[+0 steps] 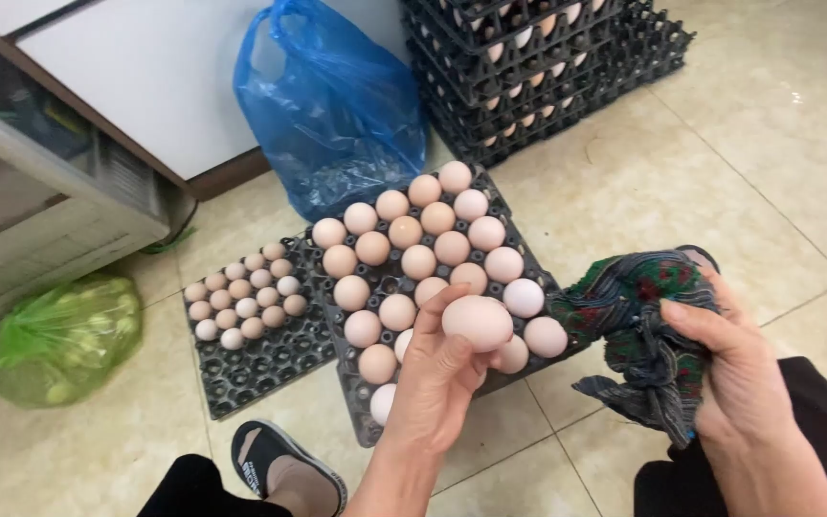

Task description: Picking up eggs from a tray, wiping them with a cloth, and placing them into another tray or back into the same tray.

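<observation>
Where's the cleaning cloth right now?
In the head view, the dark patterned cloth is bunched in the right hand, right of the full egg tray, beside the left hand holding an egg.

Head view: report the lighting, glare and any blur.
Head view: soft, even indoor light; faint sheen on the floor tiles and blue bag; the egg in the left hand and the cloth in the right hand look sharp; edges slightly bowed.
</observation>
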